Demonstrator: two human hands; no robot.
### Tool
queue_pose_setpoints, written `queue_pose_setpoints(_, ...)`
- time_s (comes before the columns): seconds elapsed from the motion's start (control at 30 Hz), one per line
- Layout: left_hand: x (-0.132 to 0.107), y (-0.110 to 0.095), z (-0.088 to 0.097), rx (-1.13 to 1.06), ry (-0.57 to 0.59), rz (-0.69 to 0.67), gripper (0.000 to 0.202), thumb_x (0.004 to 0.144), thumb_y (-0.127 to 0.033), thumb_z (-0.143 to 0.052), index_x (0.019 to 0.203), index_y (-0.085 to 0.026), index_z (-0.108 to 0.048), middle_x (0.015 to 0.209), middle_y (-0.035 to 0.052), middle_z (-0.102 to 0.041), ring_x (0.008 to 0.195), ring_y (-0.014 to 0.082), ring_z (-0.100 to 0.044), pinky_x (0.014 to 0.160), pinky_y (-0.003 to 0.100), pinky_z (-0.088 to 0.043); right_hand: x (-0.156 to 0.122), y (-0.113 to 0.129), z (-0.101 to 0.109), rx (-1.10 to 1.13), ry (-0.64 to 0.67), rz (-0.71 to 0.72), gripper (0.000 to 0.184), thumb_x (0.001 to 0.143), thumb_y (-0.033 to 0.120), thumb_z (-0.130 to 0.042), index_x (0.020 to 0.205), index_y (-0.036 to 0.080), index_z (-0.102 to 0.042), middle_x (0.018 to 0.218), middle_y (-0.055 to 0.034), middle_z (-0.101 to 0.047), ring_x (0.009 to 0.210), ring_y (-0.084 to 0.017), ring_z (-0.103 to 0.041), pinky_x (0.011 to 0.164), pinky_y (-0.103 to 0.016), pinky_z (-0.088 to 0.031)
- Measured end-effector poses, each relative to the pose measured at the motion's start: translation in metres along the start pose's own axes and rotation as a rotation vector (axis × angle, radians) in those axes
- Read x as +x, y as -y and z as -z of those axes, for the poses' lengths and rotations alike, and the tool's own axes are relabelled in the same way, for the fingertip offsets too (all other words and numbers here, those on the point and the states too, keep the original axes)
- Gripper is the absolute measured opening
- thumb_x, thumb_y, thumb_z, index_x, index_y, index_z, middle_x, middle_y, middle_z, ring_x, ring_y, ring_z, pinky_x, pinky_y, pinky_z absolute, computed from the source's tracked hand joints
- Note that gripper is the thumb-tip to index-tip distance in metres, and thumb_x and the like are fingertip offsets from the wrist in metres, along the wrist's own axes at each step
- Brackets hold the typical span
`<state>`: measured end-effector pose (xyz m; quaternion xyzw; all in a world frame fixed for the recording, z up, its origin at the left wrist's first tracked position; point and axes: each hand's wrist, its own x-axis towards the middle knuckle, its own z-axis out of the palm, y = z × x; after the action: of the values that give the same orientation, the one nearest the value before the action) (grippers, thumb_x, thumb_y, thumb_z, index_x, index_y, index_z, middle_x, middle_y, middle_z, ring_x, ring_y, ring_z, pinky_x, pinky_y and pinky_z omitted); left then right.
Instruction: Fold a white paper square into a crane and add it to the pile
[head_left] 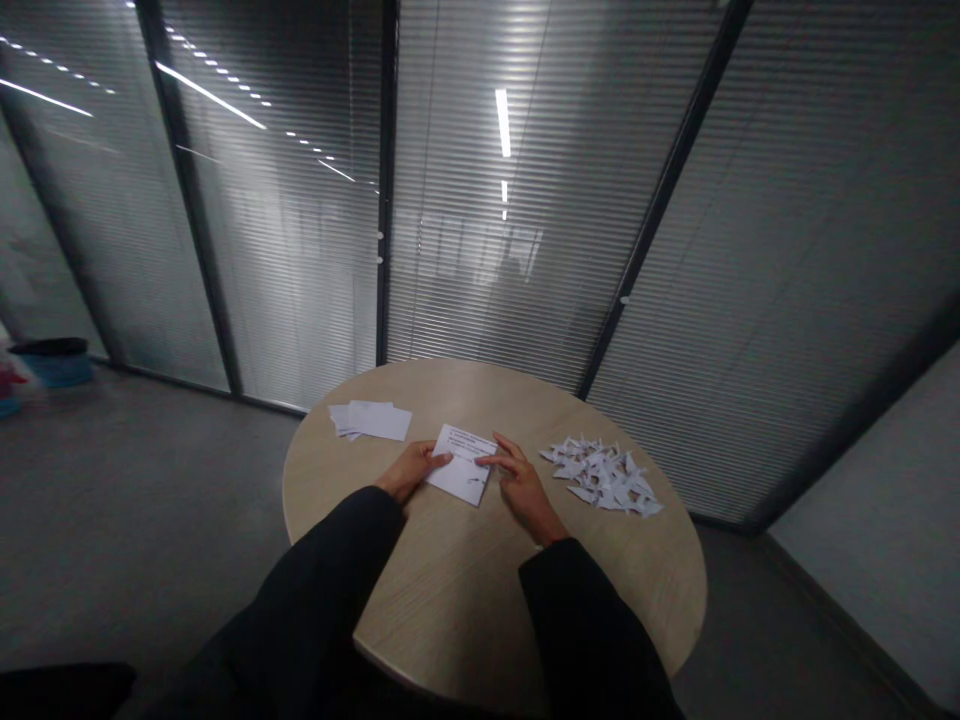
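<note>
As both hands meet near the middle of the round wooden table (480, 390), a white sheet of paper (459, 476) with printed lines along its far end lies flat between them, at a slant to the table's edge. The left hand (411, 472) comes in from the lower left, its fingers (442, 458) extended and resting on the sheet's left edge, not clenched. The right hand (523, 487) sits just beside the sheet's right edge, with its index finger (489, 460) stretched out onto the paper and the other fingers loosely spread; neither hand visibly pinches the sheet. Black sleeves (330, 590) cover both forearms. Toward the upper left of the tabletop lies a loose stack of white paper sheets (373, 420), while a heap of folded white paper pieces (602, 477) sits to the right, near the right hand. Slatted blinds (495, 250) fill the glass partition beyond the table.
</note>
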<state>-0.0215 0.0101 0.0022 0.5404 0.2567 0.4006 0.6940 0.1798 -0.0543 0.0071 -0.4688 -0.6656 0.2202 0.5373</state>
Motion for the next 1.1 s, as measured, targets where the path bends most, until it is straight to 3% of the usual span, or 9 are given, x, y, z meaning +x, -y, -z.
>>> queue_pose_setpoints(0.2, -0.001, 0.000, 0.000, 0.020, 0.042, -0.008, 0.043, 0.060, -0.033, -0.078, 0.094, -0.008, -0.068, 0.091, 0.0146, -0.071, 0.078, 0.0228, -0.067, 0.074, 0.032, -0.049, -0.004, 0.006, 0.001, -0.023, 0.102, -0.023, 0.029, 0.063, 0.006, -0.054, 0.075, 0.023, -0.075, 0.142, -0.0011, -0.038, 0.130, -0.023, -0.036, 0.109, -0.037, -0.024)
queue_pose_setpoints(0.43, -0.003, 0.001, -0.001, 0.045, 0.057, -0.027, 0.044, 0.061, -0.033, -0.078, 0.095, -0.007, -0.068, 0.092, 0.0153, -0.071, 0.077, 0.0229, -0.067, 0.074, 0.033, -0.049, -0.004, 0.007, -0.003, 0.072, 0.120, -0.032, 0.011, 0.060, 0.015, -0.073, 0.069, 0.021, -0.075, 0.140, -0.0058, -0.041, 0.126, -0.026, -0.040, 0.105, -0.039, -0.030)
queue_pose_setpoints(1.1, -0.003, 0.000, -0.003, 0.068, 0.055, -0.010, 0.047, 0.061, -0.033, -0.078, 0.097, -0.005, -0.067, 0.093, 0.0154, -0.070, 0.075, 0.0199, -0.066, 0.076, 0.034, -0.049, -0.003, 0.001, -0.004, -0.027, 0.142, 0.004, 0.013, 0.062, 0.025, -0.075, 0.075, 0.022, -0.074, 0.128, -0.0076, -0.050, 0.125, -0.025, -0.041, 0.106, -0.038, -0.031)
